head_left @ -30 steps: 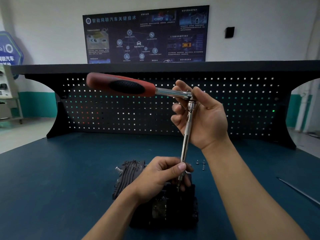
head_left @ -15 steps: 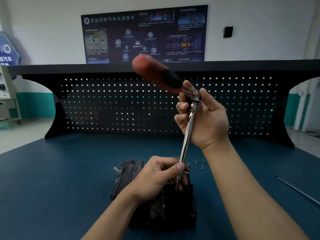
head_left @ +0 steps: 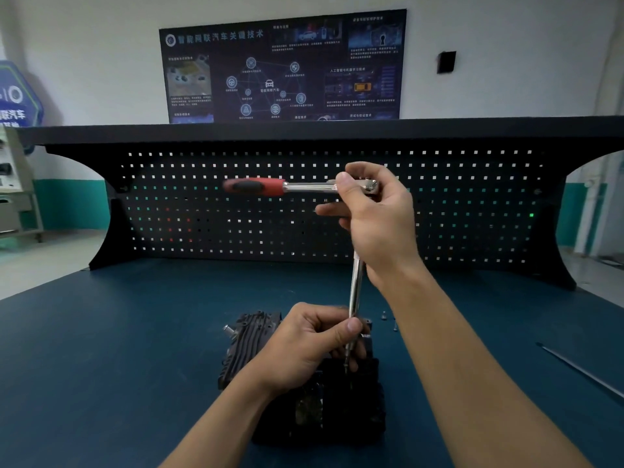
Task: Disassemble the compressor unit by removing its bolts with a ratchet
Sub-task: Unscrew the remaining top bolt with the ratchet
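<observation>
Bare left hand (head_left: 304,347) and bare right hand (head_left: 380,228) on 2 bare forearms (head_left: 472,366).

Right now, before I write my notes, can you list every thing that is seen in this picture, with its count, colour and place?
ratchet: one, red-black handle and chrome shaft, held level above the table
extension bar: one, chrome, nearly upright from the ratchet head down to the compressor
compressor unit: one, black, middle of the table
loose bolts: at least two, grey, on the table right of the compressor
thin rod: one, grey, table's right side
table: one, blue
pegboard: one, black, behind the table
poster: one, dark, on the wall
left hand: grips the extension bar's lower end
right hand: holds the ratchet head
</observation>
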